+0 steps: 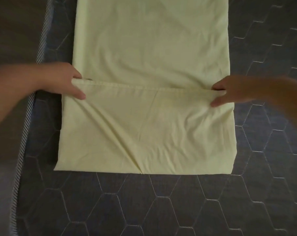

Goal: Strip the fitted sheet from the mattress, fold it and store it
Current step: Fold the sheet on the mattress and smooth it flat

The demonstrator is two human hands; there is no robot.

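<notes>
A pale yellow fitted sheet (149, 48) lies as a long folded strip on the dark grey quilted mattress (144, 205). Its near end is doubled over the strip, and the hemmed edge runs straight across between my hands. My left hand (66, 80) pinches the left end of that hem, thumb on top and fingers under it. My right hand (229, 92) pinches the right end the same way. Diagonal creases cross the folded-over flap down to its near fold.
The mattress's left side has a striped piping edge (27, 106), with dim brown floor (11, 40) beyond it. Bare mattress surrounds the sheet on the right and in front.
</notes>
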